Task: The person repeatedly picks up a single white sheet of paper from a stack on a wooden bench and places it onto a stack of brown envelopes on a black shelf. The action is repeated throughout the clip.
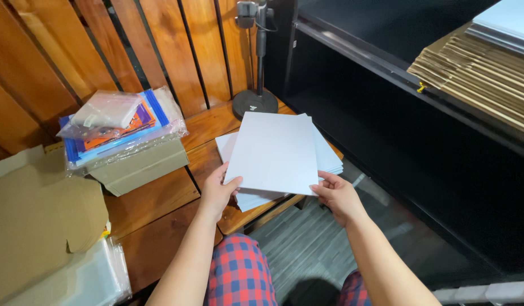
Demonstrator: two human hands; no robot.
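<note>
White board (273, 152): held by left hand (216, 192) and right hand (336, 195), fingers gripping its near edge, above paper stack (329, 157) on counter (160, 198).

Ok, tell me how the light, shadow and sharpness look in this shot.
Head view: even indoor light, the white sheets bright but not glaring; the black shelf unit at the right sinks into deep shadow; the left hand and right hand are sharp; wide-lens bending shows on the wooden slats near the edges.
</note>
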